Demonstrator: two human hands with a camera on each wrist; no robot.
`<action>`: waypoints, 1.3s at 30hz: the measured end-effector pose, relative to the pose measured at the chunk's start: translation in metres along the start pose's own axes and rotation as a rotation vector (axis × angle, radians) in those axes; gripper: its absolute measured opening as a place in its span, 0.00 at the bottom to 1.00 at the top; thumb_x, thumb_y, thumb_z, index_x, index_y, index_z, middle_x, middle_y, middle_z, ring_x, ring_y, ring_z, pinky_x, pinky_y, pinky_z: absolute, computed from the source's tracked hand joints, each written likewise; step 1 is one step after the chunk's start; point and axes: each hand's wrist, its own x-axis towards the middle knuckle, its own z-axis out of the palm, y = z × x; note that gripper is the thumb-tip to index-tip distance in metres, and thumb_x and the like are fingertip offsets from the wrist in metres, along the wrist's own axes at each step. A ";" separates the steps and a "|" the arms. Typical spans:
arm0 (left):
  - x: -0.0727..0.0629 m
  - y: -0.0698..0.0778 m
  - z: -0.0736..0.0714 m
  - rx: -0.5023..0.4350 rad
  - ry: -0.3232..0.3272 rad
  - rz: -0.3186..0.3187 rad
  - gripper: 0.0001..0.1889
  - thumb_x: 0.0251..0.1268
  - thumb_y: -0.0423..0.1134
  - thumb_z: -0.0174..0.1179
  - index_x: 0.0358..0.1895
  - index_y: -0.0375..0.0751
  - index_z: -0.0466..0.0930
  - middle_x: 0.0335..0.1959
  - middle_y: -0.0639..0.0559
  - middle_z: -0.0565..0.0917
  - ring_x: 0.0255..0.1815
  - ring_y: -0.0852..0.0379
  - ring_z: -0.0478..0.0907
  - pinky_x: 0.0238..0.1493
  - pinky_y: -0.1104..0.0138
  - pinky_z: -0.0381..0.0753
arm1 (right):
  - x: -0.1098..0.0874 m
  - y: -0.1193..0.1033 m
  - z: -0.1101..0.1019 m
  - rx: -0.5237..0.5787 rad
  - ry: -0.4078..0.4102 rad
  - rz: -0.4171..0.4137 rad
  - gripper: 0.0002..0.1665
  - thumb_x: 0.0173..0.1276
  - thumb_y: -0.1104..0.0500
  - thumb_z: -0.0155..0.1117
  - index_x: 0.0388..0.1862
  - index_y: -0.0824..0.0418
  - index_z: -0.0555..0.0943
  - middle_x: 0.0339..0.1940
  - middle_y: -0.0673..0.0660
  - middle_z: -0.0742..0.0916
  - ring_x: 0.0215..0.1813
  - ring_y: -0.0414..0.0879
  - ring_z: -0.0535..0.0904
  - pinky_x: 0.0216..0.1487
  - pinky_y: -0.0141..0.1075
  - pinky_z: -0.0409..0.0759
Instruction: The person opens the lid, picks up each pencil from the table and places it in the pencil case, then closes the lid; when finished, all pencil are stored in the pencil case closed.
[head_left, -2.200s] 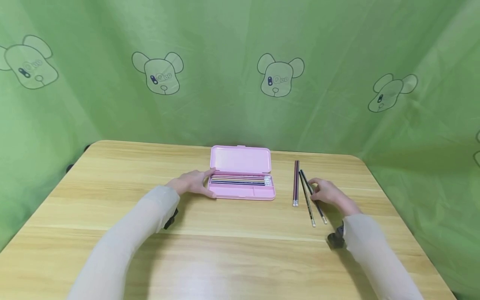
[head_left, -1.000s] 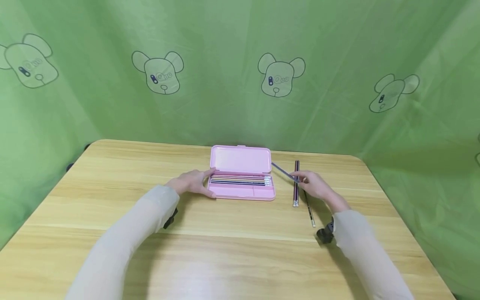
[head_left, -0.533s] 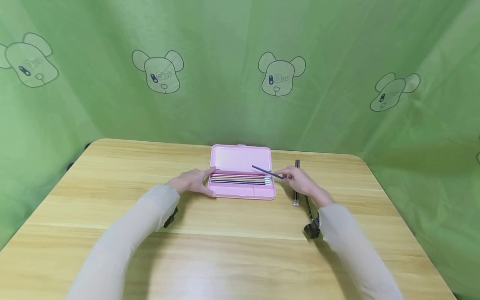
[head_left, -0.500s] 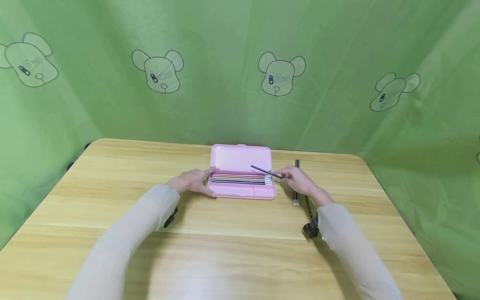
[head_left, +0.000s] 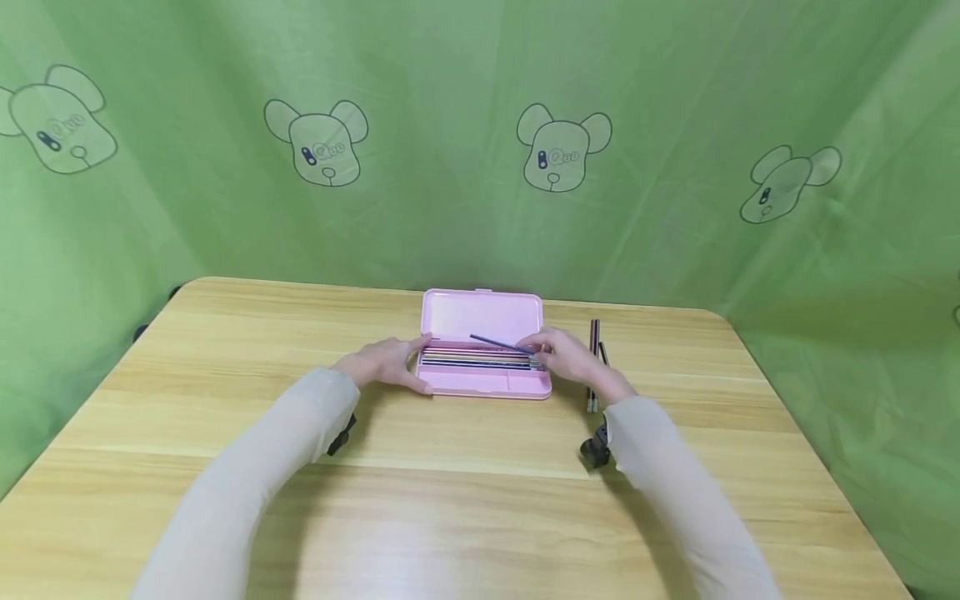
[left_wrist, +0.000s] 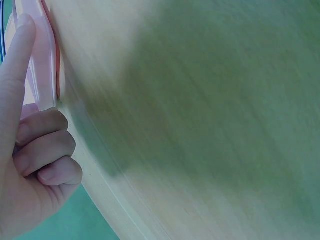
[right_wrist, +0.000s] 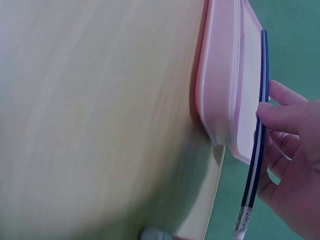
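An open pink pencil case (head_left: 461, 382) lies at the back of the table, several pencils (head_left: 472, 359) lined up in its rear compartment. My left hand (head_left: 381, 364) holds the case's left end, thumb at the front edge and index finger toward the hinge. In the left wrist view the other fingers are curled against the end of the case (left_wrist: 46, 60). Above the right part of the case, my right hand (head_left: 564, 355) pinches a dark striped pencil (right_wrist: 263, 70) between thumb and fingers. That pencil slants over the row, its white eraser end toward my wrist.
To the right of the case, a pair of dark pencils (head_left: 594, 333) lies on the wooden table (head_left: 450, 517), partly behind my right wrist. Another pencil (head_left: 603, 353) shows just beside them. A green curtain (head_left: 450, 233) hangs behind the table.
My right hand has picked the dark pencil off the table at the right, turned it, and carried it left over the case. My left hand stays in place.
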 end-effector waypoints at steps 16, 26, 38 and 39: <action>-0.002 -0.001 0.001 -0.004 -0.004 -0.011 0.56 0.42 0.66 0.64 0.73 0.49 0.43 0.62 0.30 0.66 0.61 0.39 0.66 0.56 0.52 0.70 | 0.022 -0.029 0.023 0.022 -0.076 -0.095 0.18 0.58 0.73 0.56 0.47 0.67 0.80 0.35 0.60 0.81 0.38 0.48 0.75 0.45 0.40 0.75; -0.002 0.001 0.001 -0.004 0.006 0.001 0.56 0.42 0.65 0.64 0.73 0.47 0.44 0.61 0.29 0.67 0.60 0.39 0.67 0.57 0.53 0.70 | 0.028 -0.040 0.034 -0.037 -0.135 -0.075 0.19 0.60 0.72 0.54 0.49 0.64 0.80 0.39 0.59 0.82 0.43 0.50 0.77 0.50 0.42 0.75; -0.002 0.002 0.000 0.003 0.005 -0.007 0.56 0.42 0.65 0.64 0.73 0.48 0.44 0.60 0.30 0.67 0.59 0.40 0.68 0.55 0.53 0.71 | 0.028 -0.039 0.035 -0.063 -0.137 -0.058 0.18 0.61 0.71 0.54 0.49 0.62 0.81 0.40 0.58 0.83 0.41 0.48 0.76 0.46 0.40 0.75; -0.001 0.001 0.000 0.005 0.006 -0.007 0.56 0.42 0.66 0.64 0.73 0.48 0.44 0.61 0.30 0.67 0.60 0.40 0.68 0.55 0.53 0.71 | 0.028 -0.039 0.035 -0.053 -0.134 -0.052 0.18 0.61 0.71 0.54 0.49 0.63 0.81 0.40 0.58 0.83 0.41 0.48 0.76 0.46 0.40 0.75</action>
